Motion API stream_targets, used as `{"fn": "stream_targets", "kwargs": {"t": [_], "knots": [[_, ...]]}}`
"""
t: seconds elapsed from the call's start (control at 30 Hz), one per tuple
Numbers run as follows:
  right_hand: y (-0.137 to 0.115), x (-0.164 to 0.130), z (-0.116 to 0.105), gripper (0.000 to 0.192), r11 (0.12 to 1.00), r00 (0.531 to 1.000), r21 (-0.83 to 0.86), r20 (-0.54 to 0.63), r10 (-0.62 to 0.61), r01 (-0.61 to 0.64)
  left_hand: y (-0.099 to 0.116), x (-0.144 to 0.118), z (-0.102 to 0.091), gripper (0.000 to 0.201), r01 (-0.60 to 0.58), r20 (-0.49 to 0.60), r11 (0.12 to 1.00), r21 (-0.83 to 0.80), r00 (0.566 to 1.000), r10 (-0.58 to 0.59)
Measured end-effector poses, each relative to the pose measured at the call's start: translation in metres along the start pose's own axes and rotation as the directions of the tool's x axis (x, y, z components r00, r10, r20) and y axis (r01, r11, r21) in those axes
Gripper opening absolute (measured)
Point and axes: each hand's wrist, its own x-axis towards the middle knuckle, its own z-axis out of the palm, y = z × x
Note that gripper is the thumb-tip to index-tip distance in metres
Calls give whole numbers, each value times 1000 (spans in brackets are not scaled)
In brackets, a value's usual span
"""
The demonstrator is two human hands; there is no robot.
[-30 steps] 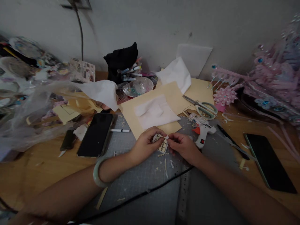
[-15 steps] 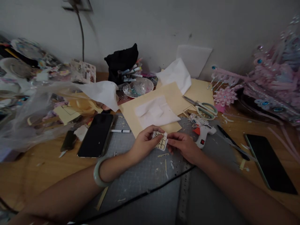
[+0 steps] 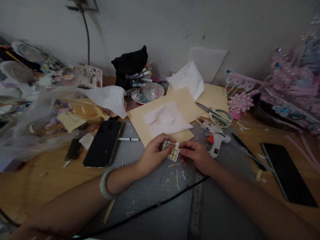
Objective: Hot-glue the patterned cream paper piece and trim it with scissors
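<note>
Between the thumb and fingers of my left hand point(image 3: 157, 151) is a small white-edged piece with rows of cream shapes outlined in black point(image 3: 173, 151). My right hand point(image 3: 195, 154) pinches that piece at its right edge; the fingertips there partly hide what they grip. Both hands are above the grey cutting mat point(image 3: 142, 190). Just beneath the piece lie a thin patterned strip point(image 3: 174, 165) and small scraps. Beyond my fingers, a white cloth-like sheet point(image 3: 156, 128) rests on tan card point(image 3: 137, 116).
A glue gun point(image 3: 217, 145) and scissors point(image 3: 220, 116) lie right of my hands. A phone point(image 3: 102, 145) is on the left, another phone point(image 3: 287, 173) on the right. A black cord point(image 3: 160, 204) crosses the mat near a ruler point(image 3: 196, 206). Pink beaded decorations point(image 3: 282, 90) crowd the right.
The patterned piece has shifted very slightly in my fingers, showing a little more of its face. Both hands stay in nearly the same place.
</note>
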Motion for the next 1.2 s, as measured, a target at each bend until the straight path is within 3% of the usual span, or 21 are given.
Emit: {"fn": "stream_targets", "kwargs": {"t": [0.3, 0.6, 0.87, 1.07, 1.2], "knots": [[0, 1, 1, 17, 1000, 1000, -17, 3, 0, 0, -1, -1, 0, 8, -61, -11, 996, 71, 998, 62], [-2, 0, 3, 16, 997, 999, -74, -34, 11, -14, -3, -1, -3, 7, -196, 0, 944, 267, 979, 203], [-7, -1, 5, 10, 988, 997, -149, -68, 23, -33, -2, -4, -3, 10, -294, 100, 901, 319, 956, 276], [-4, 0, 3, 8, 991, 992, -130, -125, 4, -21, -2, -3, -2, 13, -214, 107, 937, 277, 976, 191], [-3, 1, 2, 13, 998, 996, -50, -92, 21, -26, -4, -2, -1, 21, -80, 66, 990, 116, 995, 73]]}}
